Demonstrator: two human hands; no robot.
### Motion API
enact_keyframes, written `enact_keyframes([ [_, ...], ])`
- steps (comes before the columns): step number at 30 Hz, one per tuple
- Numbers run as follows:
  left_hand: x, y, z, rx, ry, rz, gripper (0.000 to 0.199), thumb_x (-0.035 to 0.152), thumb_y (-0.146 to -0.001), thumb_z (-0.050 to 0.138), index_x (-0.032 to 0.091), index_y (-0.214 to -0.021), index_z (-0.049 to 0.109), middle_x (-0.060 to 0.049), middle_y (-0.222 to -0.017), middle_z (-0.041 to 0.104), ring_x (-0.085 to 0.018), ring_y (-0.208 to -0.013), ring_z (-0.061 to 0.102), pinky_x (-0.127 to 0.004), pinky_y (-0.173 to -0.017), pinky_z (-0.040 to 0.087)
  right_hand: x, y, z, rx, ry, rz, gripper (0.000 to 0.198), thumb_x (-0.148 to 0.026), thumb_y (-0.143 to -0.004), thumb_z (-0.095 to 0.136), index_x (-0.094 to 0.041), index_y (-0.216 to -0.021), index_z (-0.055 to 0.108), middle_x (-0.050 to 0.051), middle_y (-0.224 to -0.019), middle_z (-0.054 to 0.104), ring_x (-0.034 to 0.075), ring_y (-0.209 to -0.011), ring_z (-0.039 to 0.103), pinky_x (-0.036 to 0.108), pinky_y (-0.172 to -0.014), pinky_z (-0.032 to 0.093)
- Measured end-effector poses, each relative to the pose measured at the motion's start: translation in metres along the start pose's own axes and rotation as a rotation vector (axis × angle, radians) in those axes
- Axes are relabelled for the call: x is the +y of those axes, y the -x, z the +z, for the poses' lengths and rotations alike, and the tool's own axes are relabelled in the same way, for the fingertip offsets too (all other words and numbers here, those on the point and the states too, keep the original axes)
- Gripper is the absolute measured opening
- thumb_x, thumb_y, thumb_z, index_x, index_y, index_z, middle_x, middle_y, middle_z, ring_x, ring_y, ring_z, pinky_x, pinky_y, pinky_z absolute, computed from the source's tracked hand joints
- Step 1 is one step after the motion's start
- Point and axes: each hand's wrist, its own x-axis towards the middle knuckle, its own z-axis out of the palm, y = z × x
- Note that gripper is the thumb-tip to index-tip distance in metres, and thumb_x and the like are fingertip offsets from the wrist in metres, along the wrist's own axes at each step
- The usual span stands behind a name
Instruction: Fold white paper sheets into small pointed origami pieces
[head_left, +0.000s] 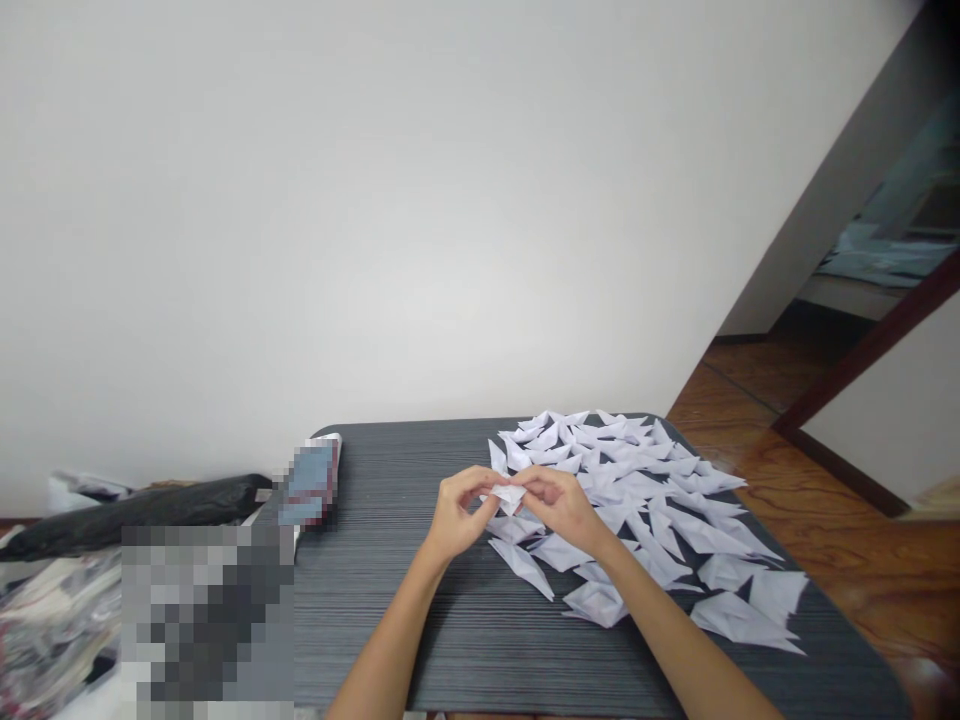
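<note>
A small folded white paper (510, 498) is held up above the dark table between my two hands. My left hand (459, 508) pinches its left side with thumb and fingers. On the other side my right hand (564, 503) grips the paper's right edge, fingers closed. Part of the paper is hidden behind my fingertips. Many folded white paper pieces (630, 480) with pointed ends lie spread over the right half of the table, some just beneath my right forearm. One long pointed paper piece (523, 567) lies below my hands.
The dark striped table (367, 600) stands against a white wall (450, 220). A blurred-out flat object (311, 485) rests at its left edge. Left of the table are a long black wrapped bundle (142, 515) and plastic-covered things. Wooden floor (750, 400) and a doorway lie to the right.
</note>
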Motion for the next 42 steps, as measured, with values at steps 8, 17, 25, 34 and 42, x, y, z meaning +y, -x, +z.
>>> enact_keyframes([
  [8,-0.007,-0.004,0.001,0.028,-0.005,-0.043,0.015,0.026,-0.075,0.057,0.013,-0.078,0.064,-0.01,-0.084,0.063,-0.017,-0.08,0.06,-0.029,-0.071,0.05,-0.003,-0.001,-0.007,-0.081,0.129,-0.1,0.016,-0.015,-0.072,0.052,-0.017,-0.082,0.065,0.009,-0.095,0.061,0.016,-0.085,0.058,0.027,-0.07,0.048],
  [17,-0.014,-0.002,0.012,0.137,-0.088,-0.079,0.018,0.027,-0.077,0.054,0.014,-0.086,0.061,-0.008,-0.088,0.061,-0.015,-0.078,0.06,-0.028,-0.071,0.051,0.013,-0.008,0.003,0.14,0.015,0.114,0.023,-0.033,-0.068,0.063,-0.015,-0.082,0.063,0.006,-0.083,0.062,0.016,-0.073,0.06,0.03,-0.069,0.05],
  [25,-0.021,-0.001,0.016,0.127,-0.167,-0.252,0.03,0.036,-0.079,0.048,0.013,-0.098,0.054,-0.002,-0.069,0.061,-0.01,-0.051,0.055,-0.019,-0.046,0.042,0.016,-0.006,0.006,0.222,0.135,-0.024,0.016,-0.032,-0.072,0.06,-0.016,-0.07,0.063,0.007,-0.083,0.058,0.017,-0.078,0.057,0.029,-0.069,0.049],
  [34,-0.019,0.008,0.017,0.018,-0.493,-0.014,0.027,0.027,-0.085,0.036,0.016,-0.071,0.056,-0.004,-0.059,0.058,-0.014,-0.056,0.057,-0.023,-0.056,0.041,0.01,-0.004,0.006,0.076,0.122,0.139,0.019,-0.033,-0.071,0.059,-0.014,-0.071,0.06,0.001,-0.066,0.056,0.011,-0.057,0.05,0.023,-0.051,0.041],
  [42,-0.015,0.002,0.025,-0.037,0.25,-0.448,0.034,0.046,-0.072,0.054,0.012,-0.075,0.052,0.0,-0.051,0.058,-0.012,-0.038,0.055,-0.021,-0.037,0.04,0.007,-0.001,0.007,0.261,0.11,0.149,0.022,-0.034,-0.073,0.056,-0.013,-0.07,0.059,-0.006,-0.041,0.041,0.006,-0.035,0.034,0.019,-0.036,0.026],
])
